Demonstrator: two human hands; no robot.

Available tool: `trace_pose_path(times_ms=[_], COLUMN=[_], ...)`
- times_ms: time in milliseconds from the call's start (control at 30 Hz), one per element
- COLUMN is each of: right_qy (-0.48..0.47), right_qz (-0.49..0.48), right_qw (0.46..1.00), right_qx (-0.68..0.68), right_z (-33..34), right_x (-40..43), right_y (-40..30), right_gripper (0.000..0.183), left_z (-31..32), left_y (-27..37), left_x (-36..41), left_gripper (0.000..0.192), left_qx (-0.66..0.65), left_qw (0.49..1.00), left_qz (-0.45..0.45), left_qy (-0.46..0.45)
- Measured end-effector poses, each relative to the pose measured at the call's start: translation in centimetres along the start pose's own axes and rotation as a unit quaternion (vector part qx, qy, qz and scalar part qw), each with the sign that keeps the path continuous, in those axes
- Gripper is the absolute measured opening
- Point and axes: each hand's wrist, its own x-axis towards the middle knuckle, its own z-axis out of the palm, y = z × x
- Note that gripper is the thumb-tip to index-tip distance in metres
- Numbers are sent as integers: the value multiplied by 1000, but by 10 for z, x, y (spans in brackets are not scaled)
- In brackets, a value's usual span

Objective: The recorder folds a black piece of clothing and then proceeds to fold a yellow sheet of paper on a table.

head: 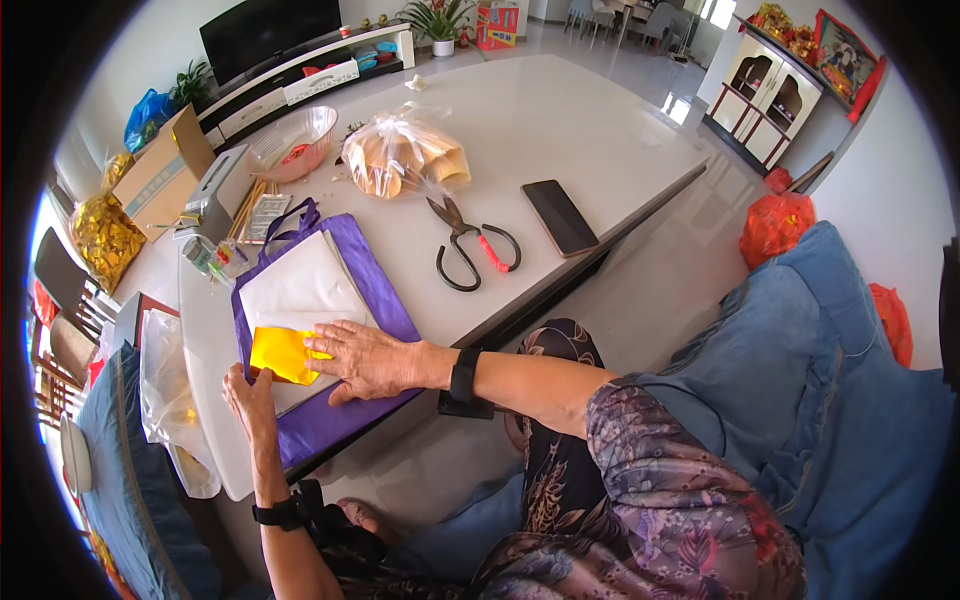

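A shiny gold paper sheet (277,352) lies on a stack of white paper (296,277), its lower left edge slightly raised. My left hand (251,401) has its thumb and fingers at that edge and appears to pinch it. Flat across the sheet's right side rests my right hand (367,360), palm down with the fingers a little apart. Under the paper is a purple fabric bag (375,274) with its handles towards the far side. Black-handled scissors (469,244) with red wrapping on one handle lie to the right of the bag.
A black smartphone (559,217) lies near the right edge of the white table (525,120). Beyond the scissors sits a clear plastic bag of tan paper pieces (405,154). A pink plastic basket (296,142), a grey box (217,187) and a small jar (196,253) stand at the left.
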Motion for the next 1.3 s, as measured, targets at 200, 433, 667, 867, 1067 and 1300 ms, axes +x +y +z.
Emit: trace_pose_path(times_ms=[200, 433, 667, 867, 1067, 1300], right_qy=[-7, -20, 28, 27, 65, 83], right_qz=[-21, -18, -26, -3, -23, -25], right_qw=[1000, 999, 999, 998, 995, 994], right_qx=[-16, -24, -17, -49, -67, -72], right_z=[-6, -9, -20, -25, -27, -21], right_x=[3, 8, 7, 7, 9, 4], right_y=[6, 3, 2, -6, -6, 1], right_gripper=[68, 65, 55, 51, 46, 49], left_z=[1, 2, -4, 0, -10, -27], left_y=[-4, -18, -7, -8, -3, 21], left_x=[8, 10, 10, 11, 10, -4], left_gripper=[41, 37, 31, 28, 25, 24], left_qx=[7, -102, -88, -101, -113, -175], left_qw=[996, 994, 994, 994, 992, 979], left_qz=[-12, -14, -10, -26, -44, -79], left_qy=[-83, -24, -62, -42, -26, -73])
